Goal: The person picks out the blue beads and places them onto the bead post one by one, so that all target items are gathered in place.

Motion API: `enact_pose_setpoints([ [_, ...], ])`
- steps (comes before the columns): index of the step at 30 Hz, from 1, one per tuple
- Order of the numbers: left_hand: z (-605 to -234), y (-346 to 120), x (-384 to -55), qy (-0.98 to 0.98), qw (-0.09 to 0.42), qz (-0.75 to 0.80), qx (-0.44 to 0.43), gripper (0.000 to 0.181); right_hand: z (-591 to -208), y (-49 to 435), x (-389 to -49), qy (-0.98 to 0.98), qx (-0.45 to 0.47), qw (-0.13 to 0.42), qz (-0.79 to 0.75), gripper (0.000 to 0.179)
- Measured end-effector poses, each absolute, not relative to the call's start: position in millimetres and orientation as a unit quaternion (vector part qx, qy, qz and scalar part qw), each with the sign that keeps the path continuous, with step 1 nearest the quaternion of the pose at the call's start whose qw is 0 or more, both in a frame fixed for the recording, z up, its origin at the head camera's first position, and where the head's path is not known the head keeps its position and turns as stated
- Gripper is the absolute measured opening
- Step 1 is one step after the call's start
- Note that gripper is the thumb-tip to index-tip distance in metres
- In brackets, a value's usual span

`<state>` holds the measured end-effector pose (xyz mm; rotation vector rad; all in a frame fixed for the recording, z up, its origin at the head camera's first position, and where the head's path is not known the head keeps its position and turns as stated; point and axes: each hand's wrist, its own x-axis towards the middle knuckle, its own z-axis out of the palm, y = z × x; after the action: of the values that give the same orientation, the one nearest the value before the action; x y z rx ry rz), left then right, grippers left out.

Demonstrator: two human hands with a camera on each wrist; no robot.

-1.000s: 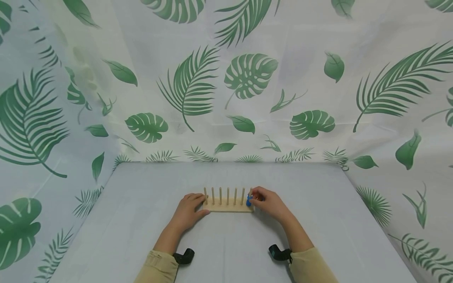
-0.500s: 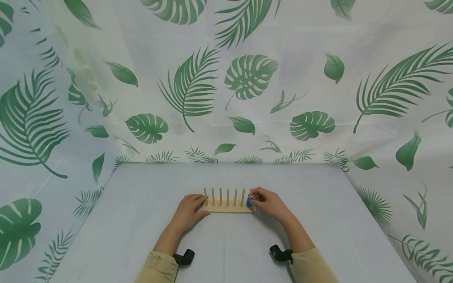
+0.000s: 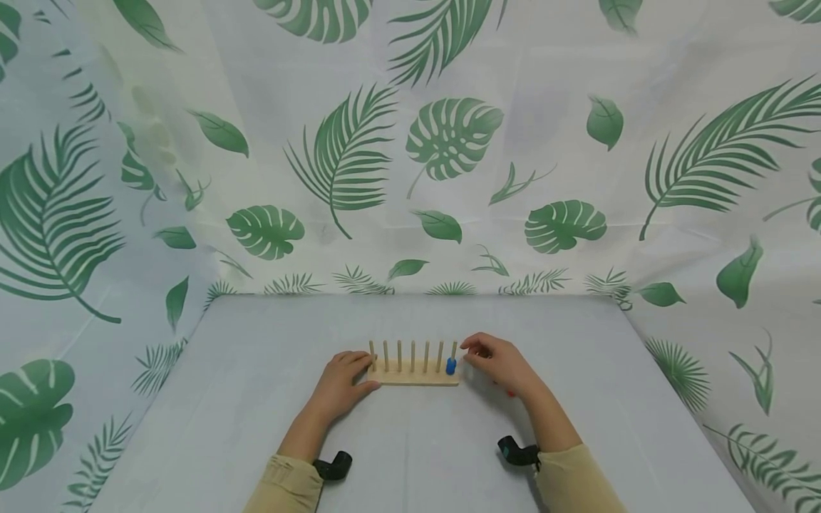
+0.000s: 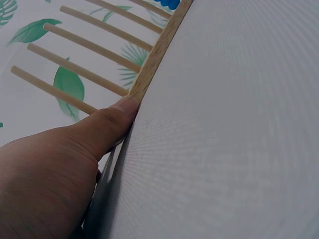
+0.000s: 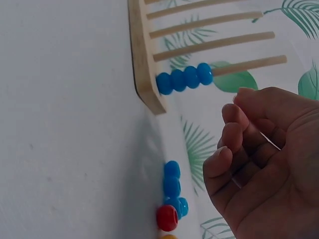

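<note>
A wooden peg board (image 3: 413,380) with a row of several upright pegs lies on the table. My left hand (image 3: 341,383) holds its left end. In the left wrist view the thumb (image 4: 112,122) presses on the board's front edge; the other fingers are hidden there. Several blue beads (image 5: 184,78) are stacked on the rightmost peg, down against the base. Just right of that peg is my right hand (image 3: 497,360), its fingers loosely bent and nothing between them, apart from the beads.
Loose blue beads (image 5: 172,186), a red bead (image 5: 167,218) and part of a yellow bead (image 5: 168,237) lie on the table right of the board, mostly hidden under the right hand in the head view. Leaf-printed cloth (image 3: 449,249) rises behind the table.
My right hand has let go of the blue beads on the rightmost peg and moved slightly right. A red bead now shows beneath its wrist. The left hand and board stay put.
</note>
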<state>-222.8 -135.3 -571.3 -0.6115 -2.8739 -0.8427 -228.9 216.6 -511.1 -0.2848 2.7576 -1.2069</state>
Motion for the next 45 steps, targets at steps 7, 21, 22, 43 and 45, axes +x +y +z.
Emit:
enact_pose_setpoints([
  [7, -570.5, -135.4, -222.9, -0.938, 0.043, -0.278, -0.200, 0.059, -510.3, 233.5, -235.5, 0.919, -0.084, 0.051, -0.381, 0.023],
  [21, -570.9, -134.9, -222.3, -0.940, 0.038, -0.278, -0.192, 0.059, -524.4, 274.8, -245.8, 0.918, -0.015, 0.101, -0.382, 0.021],
  [22, -570.8, -134.9, -222.3, -0.940, 0.038, -0.278, -0.192, 0.059, -525.8, 277.0, -246.2, 0.917, -0.014, 0.109, -0.385, 0.021],
  [43, -572.6, -134.8, -222.1, -0.941, 0.042, -0.275, -0.192, 0.059, -537.6, 281.8, -250.1, 0.898, -0.031, 0.171, -0.405, 0.018],
  [45, -573.0, -134.7, -222.4, -0.941, 0.044, -0.274, -0.192, 0.059, -537.8, 281.2, -249.7, 0.901, -0.032, 0.168, -0.399, 0.017],
])
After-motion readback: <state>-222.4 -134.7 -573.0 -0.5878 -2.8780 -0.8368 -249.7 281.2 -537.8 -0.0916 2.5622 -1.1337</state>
